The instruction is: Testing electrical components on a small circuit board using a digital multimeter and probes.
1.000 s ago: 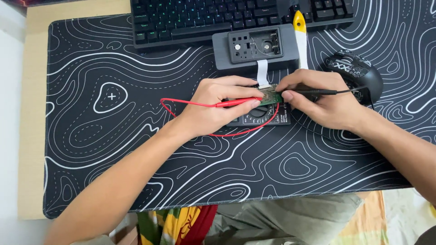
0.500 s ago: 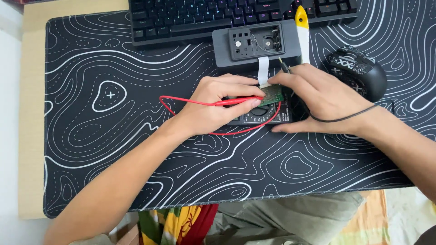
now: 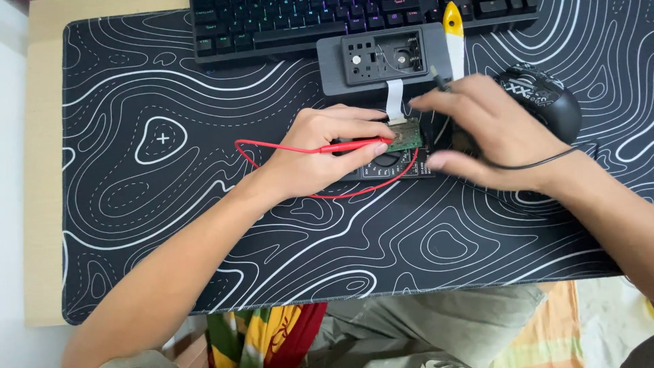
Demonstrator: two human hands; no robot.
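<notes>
Black desk mat [image 3: 170,225] with white contour lines carries the work near its far edge, where the left hand [image 3: 320,153] pinches a red probe [image 3: 354,145] with its tip on a small green circuit board [image 3: 407,134] atop a dark multimeter [image 3: 398,163]. The right hand [image 3: 487,129] hovers loosely curled and blurred beside the board; whether it grips the black lead [image 3: 538,163] cannot be told. Keeping the red tip steady on one contact, without bridging neighbours, seems key.

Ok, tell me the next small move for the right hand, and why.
Probably bring the black probe down onto the green circuit board. The left hand holds the red probe with its tip at the board, while the right hand holds the black probe raised, its tip off the board.
</notes>
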